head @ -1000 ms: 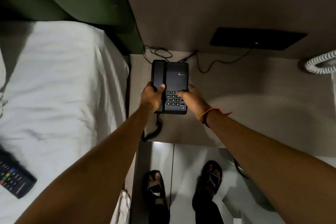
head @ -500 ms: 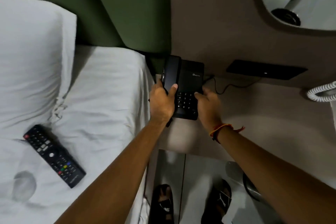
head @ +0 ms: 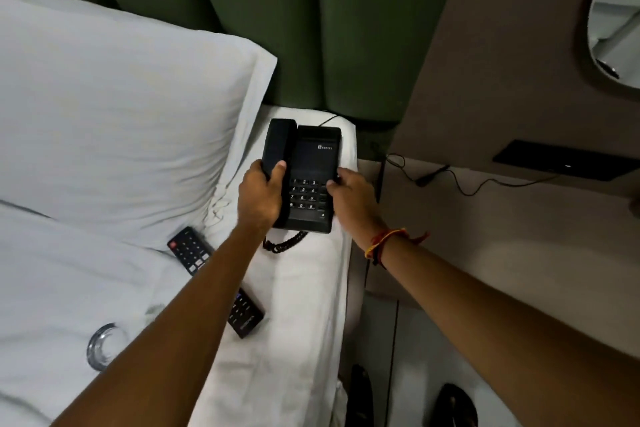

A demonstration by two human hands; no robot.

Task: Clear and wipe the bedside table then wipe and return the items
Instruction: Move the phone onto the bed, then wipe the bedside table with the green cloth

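A black desk telephone (head: 313,163) with its handset on the left is over the white bed sheet (head: 298,288), near the bed's right edge. My left hand (head: 259,198) grips its handset side, thumb over the handset. My right hand (head: 349,194) holds its right side. The coiled cord (head: 282,243) hangs below the phone onto the sheet. The beige bedside table (head: 519,236) lies to the right, with a thin black cable (head: 460,184) running across its back. I cannot tell whether the phone rests on the sheet or is just above it.
A black TV remote (head: 190,250) lies on the sheet, partly under my left forearm. A clear glass (head: 100,350) lies on the bed at the lower left. A white pillow (head: 114,121) fills the left. Green padded headboard (head: 311,28) behind. Black wall panel (head: 561,159) above the table.
Both hands have carried the telephone leftward, off the bedside table and over the bed. The view has swung left, bringing the pillow, remote and glass further in.
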